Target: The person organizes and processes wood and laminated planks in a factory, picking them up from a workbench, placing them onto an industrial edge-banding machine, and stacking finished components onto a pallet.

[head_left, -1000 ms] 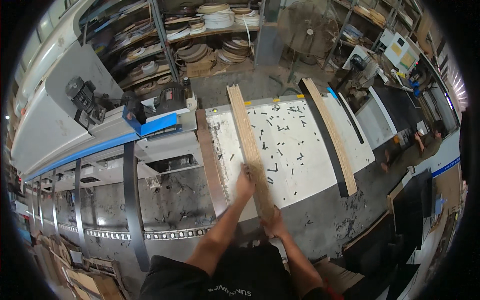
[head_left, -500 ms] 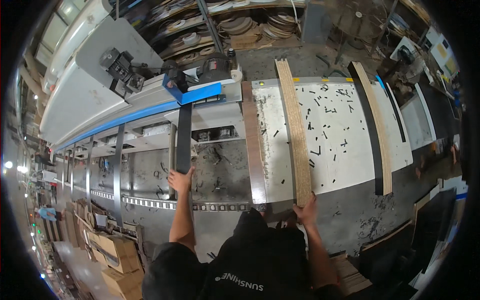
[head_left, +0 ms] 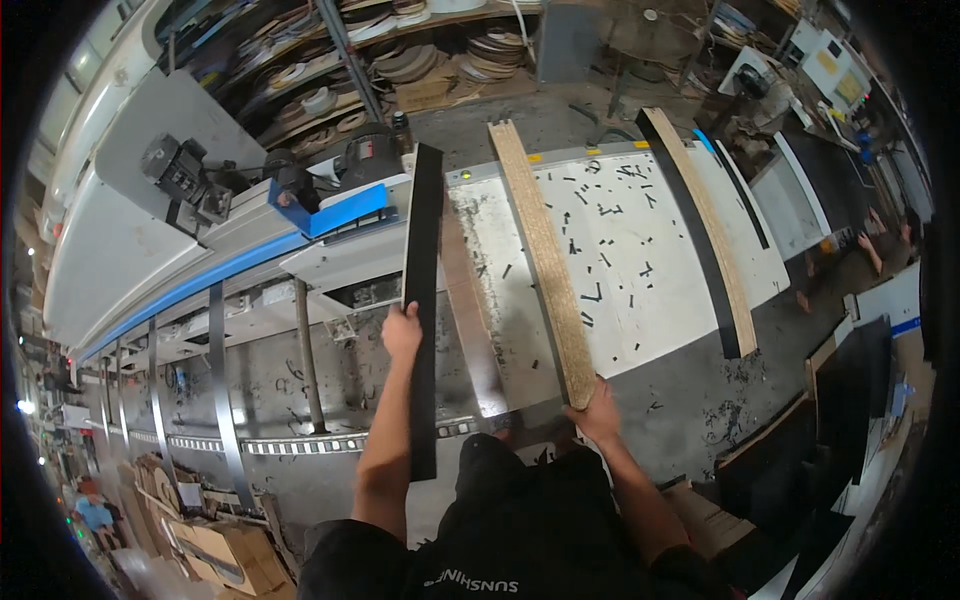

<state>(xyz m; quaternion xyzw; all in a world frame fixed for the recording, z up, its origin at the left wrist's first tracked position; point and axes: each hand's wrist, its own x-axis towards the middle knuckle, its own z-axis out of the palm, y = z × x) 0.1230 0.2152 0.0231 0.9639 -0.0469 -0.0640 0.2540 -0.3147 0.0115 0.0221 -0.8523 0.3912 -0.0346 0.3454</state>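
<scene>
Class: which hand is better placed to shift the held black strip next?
Probably the left hand: it holds the black strip, while the right hand has the tan stack by its near end.

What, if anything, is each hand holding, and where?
Left hand: black strip, left edge near the middle. Right hand: tan board stack, by its near end.

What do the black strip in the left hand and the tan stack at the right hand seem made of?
The black strip: possibly laminated board, with a smooth, even dark face; its core is unclear. The tan stack: probably particleboard with unfinished edges, judging by the coarse, flecked surface.
</scene>
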